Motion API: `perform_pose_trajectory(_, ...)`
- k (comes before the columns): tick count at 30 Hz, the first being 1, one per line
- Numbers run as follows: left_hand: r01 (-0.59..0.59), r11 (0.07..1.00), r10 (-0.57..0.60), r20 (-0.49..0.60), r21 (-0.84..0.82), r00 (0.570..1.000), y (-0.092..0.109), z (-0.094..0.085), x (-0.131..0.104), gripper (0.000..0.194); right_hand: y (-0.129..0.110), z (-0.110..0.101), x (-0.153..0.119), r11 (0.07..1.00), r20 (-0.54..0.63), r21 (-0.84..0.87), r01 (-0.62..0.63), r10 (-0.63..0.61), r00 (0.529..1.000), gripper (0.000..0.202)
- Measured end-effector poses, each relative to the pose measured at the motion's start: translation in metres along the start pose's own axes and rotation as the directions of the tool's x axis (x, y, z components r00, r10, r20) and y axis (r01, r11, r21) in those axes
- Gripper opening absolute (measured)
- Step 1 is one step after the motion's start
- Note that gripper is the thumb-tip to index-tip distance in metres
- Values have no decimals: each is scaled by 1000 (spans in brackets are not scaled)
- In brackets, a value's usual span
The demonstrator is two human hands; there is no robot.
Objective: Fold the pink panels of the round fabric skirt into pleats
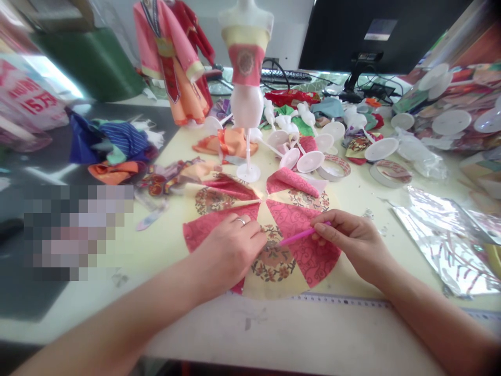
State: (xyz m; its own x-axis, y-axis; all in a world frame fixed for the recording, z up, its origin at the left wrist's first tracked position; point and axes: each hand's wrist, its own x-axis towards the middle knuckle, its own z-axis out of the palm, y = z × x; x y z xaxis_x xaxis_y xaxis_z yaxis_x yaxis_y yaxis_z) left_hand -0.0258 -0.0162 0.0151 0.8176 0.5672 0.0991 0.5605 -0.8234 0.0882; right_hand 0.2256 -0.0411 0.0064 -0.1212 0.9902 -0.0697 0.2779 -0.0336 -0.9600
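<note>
A round piece of sewn doll-skirt fabric [317,261] lies spread on the table, with red and cream panels and printed flower medallions. Its far panels are folded and raised around the centre. My left hand [235,245], with a ring on one finger, presses on the near left of the fabric. Its fingers are bent and close together, with the tips partly hidden. In my right hand [348,237], a slim pink pen [301,236] is pinched between thumb and fingers. The pen's tip points left, over the near medallion.
Behind the fabric stands a small white mannequin [246,104] in a strapless top. White doll stands [309,162], tape rolls [391,172] and cloth scraps crowd the back. A ruler [332,298] lies along the near side. Plastic packets [446,240] lie right; a monitor [376,36] stands behind.
</note>
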Motion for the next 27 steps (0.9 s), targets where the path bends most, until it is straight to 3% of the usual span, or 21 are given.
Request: perform_pose_trajectory(27,-4,991,3,-14,-135,1000,-2,8,1,17,-4,4,-1,1000,5,26,9,-9,1000,16)
